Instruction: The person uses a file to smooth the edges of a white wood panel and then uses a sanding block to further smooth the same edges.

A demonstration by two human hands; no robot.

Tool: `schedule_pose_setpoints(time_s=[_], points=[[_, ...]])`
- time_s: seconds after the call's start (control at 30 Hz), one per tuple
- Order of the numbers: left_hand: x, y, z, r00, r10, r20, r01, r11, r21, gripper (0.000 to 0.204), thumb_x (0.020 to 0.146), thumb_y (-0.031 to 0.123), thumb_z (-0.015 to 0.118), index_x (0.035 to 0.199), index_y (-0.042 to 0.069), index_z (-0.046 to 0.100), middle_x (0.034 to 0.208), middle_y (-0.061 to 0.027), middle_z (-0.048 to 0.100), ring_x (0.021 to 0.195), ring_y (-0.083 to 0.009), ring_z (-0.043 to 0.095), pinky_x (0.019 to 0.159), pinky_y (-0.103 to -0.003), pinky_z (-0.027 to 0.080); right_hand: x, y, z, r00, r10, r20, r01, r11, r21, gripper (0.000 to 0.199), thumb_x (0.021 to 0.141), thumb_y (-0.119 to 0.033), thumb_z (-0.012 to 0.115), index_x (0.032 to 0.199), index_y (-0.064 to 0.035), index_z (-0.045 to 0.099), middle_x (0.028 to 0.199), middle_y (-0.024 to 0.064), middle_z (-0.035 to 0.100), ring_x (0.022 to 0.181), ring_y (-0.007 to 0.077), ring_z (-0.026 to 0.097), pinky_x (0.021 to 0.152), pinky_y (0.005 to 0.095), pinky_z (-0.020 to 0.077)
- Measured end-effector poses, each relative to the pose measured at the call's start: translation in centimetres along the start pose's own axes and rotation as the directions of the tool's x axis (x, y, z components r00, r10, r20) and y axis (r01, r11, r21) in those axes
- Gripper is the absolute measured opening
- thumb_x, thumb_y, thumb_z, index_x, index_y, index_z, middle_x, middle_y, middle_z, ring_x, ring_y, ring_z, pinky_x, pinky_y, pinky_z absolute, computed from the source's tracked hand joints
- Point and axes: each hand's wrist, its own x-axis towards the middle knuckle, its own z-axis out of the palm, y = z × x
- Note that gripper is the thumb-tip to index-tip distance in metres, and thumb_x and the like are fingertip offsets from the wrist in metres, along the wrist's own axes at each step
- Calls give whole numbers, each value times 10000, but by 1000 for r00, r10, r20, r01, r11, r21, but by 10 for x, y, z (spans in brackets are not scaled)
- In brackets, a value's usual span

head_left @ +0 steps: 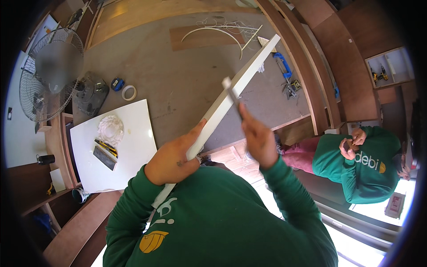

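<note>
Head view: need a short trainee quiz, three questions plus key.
1. True or false: the left hand holds the blurred tool.
2. Which lies closest to the tape roll? A) fan B) tape measure C) blue clamp
3. Fill in: the yellow-and-black knife lies on the ____.

Key:
1. False; the right hand holds it, while the left grips the long white board.
2. B
3. white panel
</note>
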Motion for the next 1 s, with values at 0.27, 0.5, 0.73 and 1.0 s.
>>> schedule_pose_setpoints(time_s=[0.27, 0.5, 0.73, 1.0], points=[[-10, 3, 6, 986, 147, -72, -119, 946, 302, 814, 920, 131, 689, 1650, 148, 329, 1571, -192, 502, 993, -270, 712, 871, -356, 571, 105, 20, -42, 978, 209, 12, -205, 942, 267, 452, 1078, -107, 555, 1530, -132, 566, 765, -95, 459, 600, 17, 368, 517, 218, 360], [-33, 20, 26, 968, 237, -81, -84, 612, 787, 650, 916, 174, 749, 1527, 187, 526, 1602, -144, 477, 1213, -353, 643, 969, -426, 560, 93, 17, -45, 985, 166, 46, -172, 955, 240, 468, 1093, -134, 554, 1558, -178, 540, 767, -98, 464, 576, 14, 364, 507, 209, 356], [-98, 21, 43, 962, 165, -217, 105, 511, 853, 593, 871, 60, 729, 1442, 159, 607, 1550, -158, 534, 1243, -387, 640, 1025, -462, 543, 103, 34, -42, 996, 68, 59, -78, 979, 186, 468, 1100, -146, 546, 1567, -171, 527, 817, -100, 496, 613, 14, 366, 540, 195, 356], [-160, -2, 50, 922, 272, -277, 95, 533, 841, 662, 814, 17, 747, 1448, 150, 613, 1518, -173, 573, 1207, -364, 671, 1011, -446, 557, 99, 34, -41, 994, 86, 68, -97, 980, 175, 489, 1106, -163, 495, 1594, -186, 479, 704, -66, 403, 498, 17, 366, 430, 202, 372]])
